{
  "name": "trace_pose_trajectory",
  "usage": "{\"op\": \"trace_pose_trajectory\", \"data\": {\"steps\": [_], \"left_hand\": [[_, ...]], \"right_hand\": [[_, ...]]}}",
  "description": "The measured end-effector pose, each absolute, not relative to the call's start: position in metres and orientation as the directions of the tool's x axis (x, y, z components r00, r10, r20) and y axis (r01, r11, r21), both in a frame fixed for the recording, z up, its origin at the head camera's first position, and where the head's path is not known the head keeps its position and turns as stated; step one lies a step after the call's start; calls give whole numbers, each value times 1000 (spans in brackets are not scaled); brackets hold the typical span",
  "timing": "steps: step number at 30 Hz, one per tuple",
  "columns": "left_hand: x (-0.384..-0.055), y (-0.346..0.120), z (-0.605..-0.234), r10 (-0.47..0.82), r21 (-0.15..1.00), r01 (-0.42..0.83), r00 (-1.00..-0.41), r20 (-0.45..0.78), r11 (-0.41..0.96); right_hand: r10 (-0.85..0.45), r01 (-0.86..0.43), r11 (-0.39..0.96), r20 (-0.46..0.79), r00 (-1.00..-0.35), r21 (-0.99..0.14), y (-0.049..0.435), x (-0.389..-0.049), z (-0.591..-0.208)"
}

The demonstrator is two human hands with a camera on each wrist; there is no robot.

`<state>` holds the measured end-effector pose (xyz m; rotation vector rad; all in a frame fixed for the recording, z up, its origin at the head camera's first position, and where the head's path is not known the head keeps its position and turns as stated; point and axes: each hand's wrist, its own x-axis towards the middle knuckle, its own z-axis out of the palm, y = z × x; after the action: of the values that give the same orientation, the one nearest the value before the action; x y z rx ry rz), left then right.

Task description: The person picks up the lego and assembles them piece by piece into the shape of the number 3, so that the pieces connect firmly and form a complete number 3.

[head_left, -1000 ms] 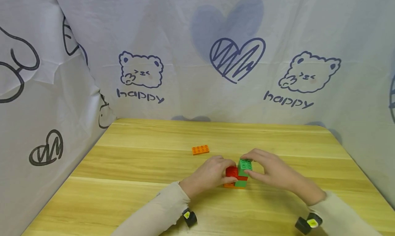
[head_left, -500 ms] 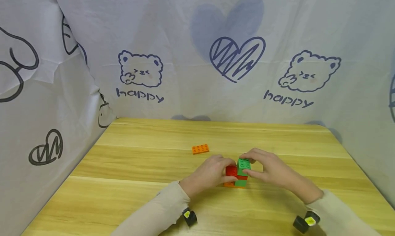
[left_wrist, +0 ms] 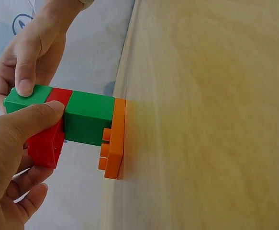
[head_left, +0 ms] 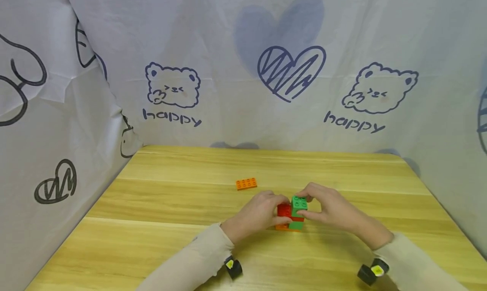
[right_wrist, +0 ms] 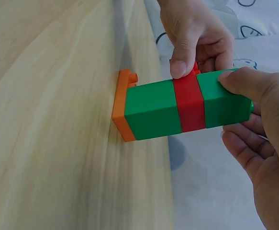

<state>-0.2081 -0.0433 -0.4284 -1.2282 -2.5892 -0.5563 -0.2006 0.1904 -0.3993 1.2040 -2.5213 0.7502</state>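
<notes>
A small stack of toy building bricks stands on the table, an orange plate point(left_wrist: 115, 153) at the bottom. On one end of the plate sits a green brick point(right_wrist: 153, 109), and a red brick point(left_wrist: 46, 146) lies across that, overhanging the plate's other studs. An upper green brick point(head_left: 299, 205) rests on the red one, lined up with the lower green brick. My left hand point(head_left: 255, 215) grips the red brick between thumb and fingers. My right hand point(head_left: 335, 210) pinches the upper green brick from the right, its thumb on the near side.
A loose orange plate point(head_left: 246, 184) with studs up lies behind and left of the stack on the wooden table point(head_left: 171, 198). White cloth point(head_left: 228, 92) printed with bears and hearts hangs behind the table and along its sides.
The right hand and the upper green brick have shifted slightly left, bringing that brick in line over the lower green one. The left hand keeps its grip almost unmoved.
</notes>
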Motion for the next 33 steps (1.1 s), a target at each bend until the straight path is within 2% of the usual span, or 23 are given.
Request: {"op": "trace_pose_trajectory", "data": {"steps": [10,20,26,33], "left_hand": [[-212,-43,-427,696,269,775,-632,340,573],[-212,-46,-429,705,277,778,-628,330,563],[-211,-45,-432,714,268,790,-613,339,551],[-209,-44,-431,713,261,784,-621,326,563]], "right_hand": [[-609,-761,495,458,-648,-418,191,-205,-408],[-581,-676,532,362,-729,-509,190,-204,-412],[-558,-655,535,360,-748,-533,195,-200,-416],[-522,-620,532,354,-776,-577,200,-194,-423]]}}
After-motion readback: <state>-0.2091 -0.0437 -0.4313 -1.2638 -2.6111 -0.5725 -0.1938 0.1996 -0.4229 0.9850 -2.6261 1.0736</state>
